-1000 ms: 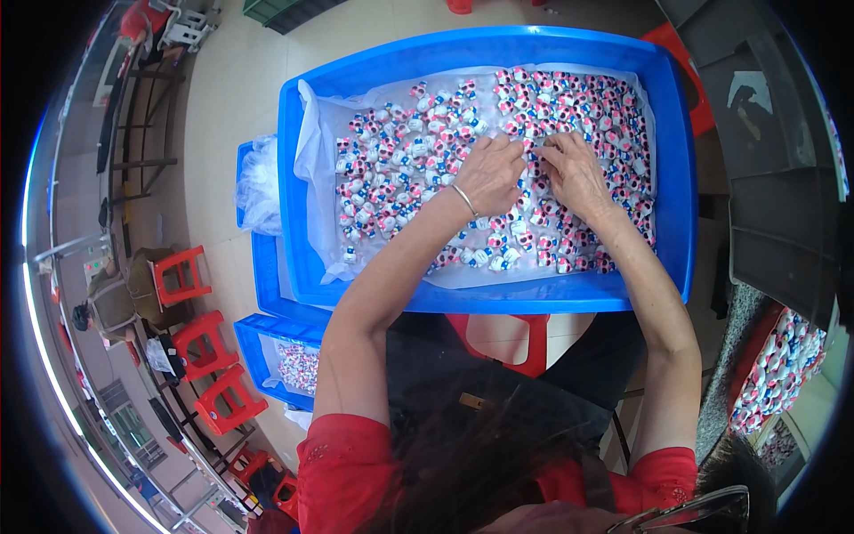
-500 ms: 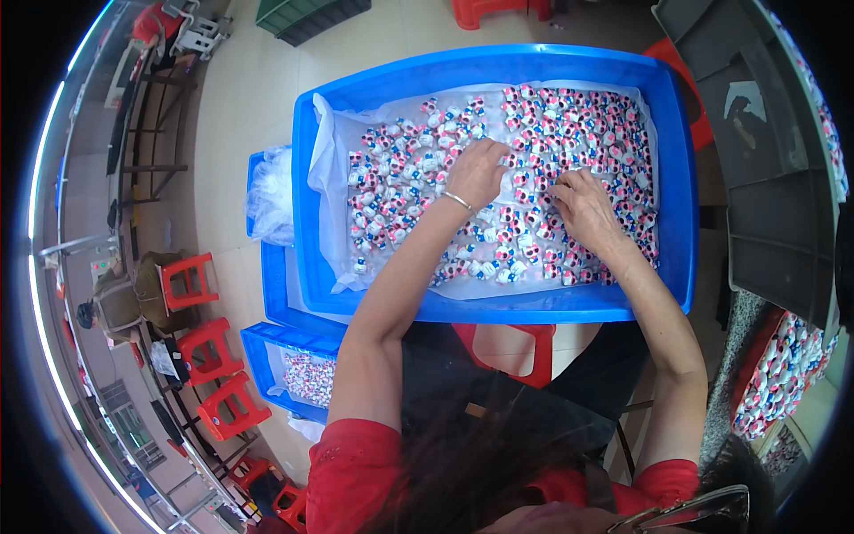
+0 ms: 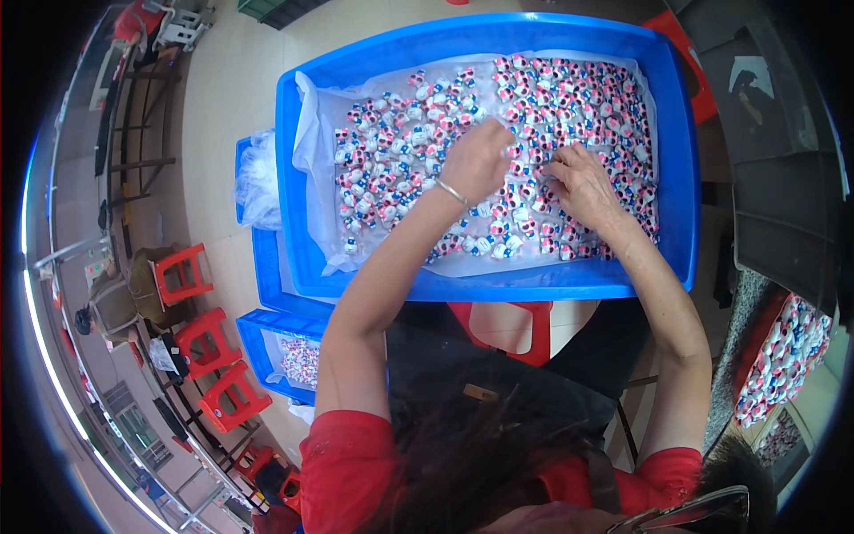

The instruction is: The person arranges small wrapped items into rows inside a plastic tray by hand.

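Note:
A large blue plastic tub [image 3: 400,283] lined with a white sheet [image 3: 311,133] holds many small painted figures [image 3: 378,147] in white, pink and blue with dark eye spots. Over the middle of them is my left hand [image 3: 479,162], a bangle at its wrist, its fingers bent and drawn together. Slightly blurred, its fingertips hide whatever they pinch. My right hand [image 3: 583,189] reaches in from the right with thumb and fingers curled together down at the figures. What lies between those fingertips is too small to make out. To the right the figures stand in close rows; on the left they lie looser.
Left of the tub are a bundle of clear plastic film [image 3: 259,191] and a smaller blue crate [image 3: 253,349] with more figures. Red stools [image 3: 182,274] stand further left near a seated person [image 3: 120,298]. Grey bins [image 3: 783,169] and a figure-filled tray [image 3: 783,365] are at the right.
The whole view has shifted, so the tub sits higher in the picture. My left hand has risen slightly off the figures, and the right hand's fingers have curled closer together.

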Available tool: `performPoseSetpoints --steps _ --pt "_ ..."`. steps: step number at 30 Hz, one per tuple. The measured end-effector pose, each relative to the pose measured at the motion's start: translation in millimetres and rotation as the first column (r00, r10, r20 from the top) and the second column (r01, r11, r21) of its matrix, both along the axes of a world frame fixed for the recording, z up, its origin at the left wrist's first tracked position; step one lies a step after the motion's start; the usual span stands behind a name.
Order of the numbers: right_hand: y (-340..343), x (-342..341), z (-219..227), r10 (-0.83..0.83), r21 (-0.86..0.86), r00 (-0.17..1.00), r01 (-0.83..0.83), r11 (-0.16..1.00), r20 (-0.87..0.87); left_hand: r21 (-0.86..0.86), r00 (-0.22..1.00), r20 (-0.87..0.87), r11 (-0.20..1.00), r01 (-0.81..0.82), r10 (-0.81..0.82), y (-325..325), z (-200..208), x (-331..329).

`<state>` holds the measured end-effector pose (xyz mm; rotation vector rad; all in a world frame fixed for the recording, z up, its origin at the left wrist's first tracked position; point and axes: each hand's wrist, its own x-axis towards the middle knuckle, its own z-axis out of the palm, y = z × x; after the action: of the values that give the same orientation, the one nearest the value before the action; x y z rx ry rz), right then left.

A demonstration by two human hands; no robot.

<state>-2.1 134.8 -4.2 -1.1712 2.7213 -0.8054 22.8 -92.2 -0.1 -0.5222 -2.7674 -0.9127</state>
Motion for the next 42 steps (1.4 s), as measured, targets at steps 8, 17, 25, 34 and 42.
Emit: performPoseSetpoints --steps 8,17,25,34,42 --pt "-27.6 10.3 -1.6 0.124 0.139 0.992 -0.121 0.983 -0.011 -0.012 0.995 0.093 1.000 0.026 -0.025 -4.7 -0.9 29.1" --pt "-25.8 12.7 -15.3 0.085 0.126 0.996 -0.085 0.988 0.008 -0.113 0.963 0.183 0.969 0.219 -0.196 6.1 -6.8 45.7" --pt "-19.8 17.2 0.2 0.061 0.016 0.998 -0.061 0.998 0.035 -0.161 0.966 0.215 0.971 0.179 -0.142 13.2 -18.8 50.2" --pt "-8.0 38.0 22.5 -0.125 -0.102 0.852 0.204 0.974 0.509 0.280 0.970 0.185 0.954 0.102 -0.159 17.1 10.1 51.8" --pt "-7.8 133.6 58.8 -0.198 -0.477 0.677 0.668 0.572 0.709 0.661 0.838 0.483 0.734 -0.157 -0.256 32.5 57.7 96.3"
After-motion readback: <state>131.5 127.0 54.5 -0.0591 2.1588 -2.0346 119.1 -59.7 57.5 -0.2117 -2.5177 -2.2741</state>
